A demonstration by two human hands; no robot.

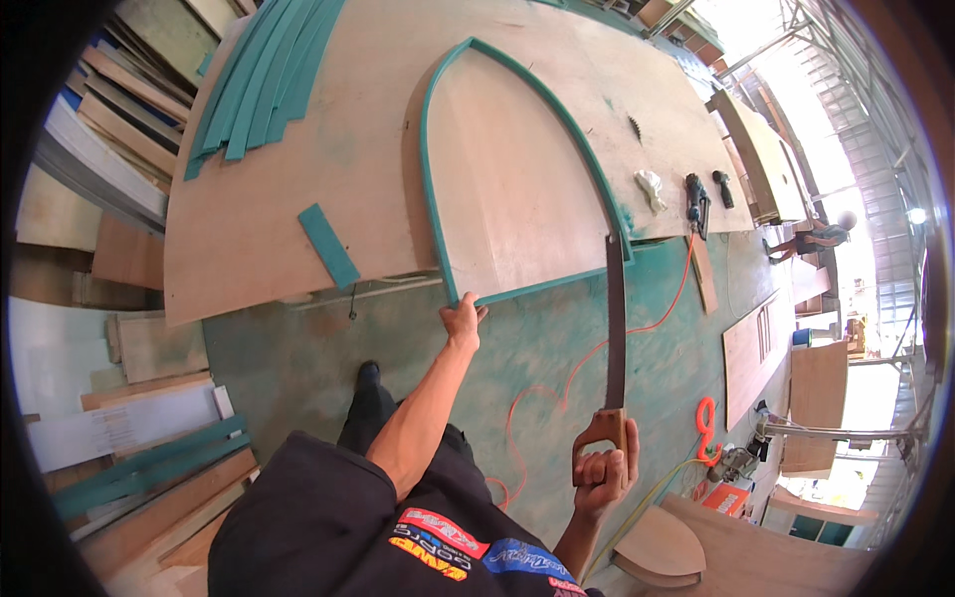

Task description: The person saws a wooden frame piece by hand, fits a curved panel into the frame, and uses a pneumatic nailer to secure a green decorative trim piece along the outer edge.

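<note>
- Arched plywood panel (507,169): we record a pale brown sheet cut to a pointed arch, edged along both curved sides and the straight base with teal strip. It lies flat on the large plywood worktop (298,219), its base at the near edge, its peak pointing away from us.
- Left hand (463,320): our fingers are closed on the panel's near-left corner, gripping the teal edging where curve meets base.
- Handsaw (615,348): long dark blade, brown wooden handle. The blade's tip meets the panel's near-right corner; the rest of the blade runs back toward us over the floor.
- Right hand (605,476): clenched around the saw's handle, fingers wrapped through the grip.
- Loose teal strip (328,246): short and flat, lying on the worktop left of the panel, apart from it.
- Stack of teal strips (264,75): long curved lengths fanned at the worktop's far left.
- White rag (651,189) and two dark power tools (698,202): on the worktop right of the arch.
- Circular saw blade (633,126): teeth rising through the worktop beyond the rag.
- Orange cable (587,358): looping across the green dusted floor (298,358) beneath the saw.
- Stacked boards (129,418): pale and teal offcuts piled at our left.
- Another person (821,237): far right, bent over, well apart from us.
</note>
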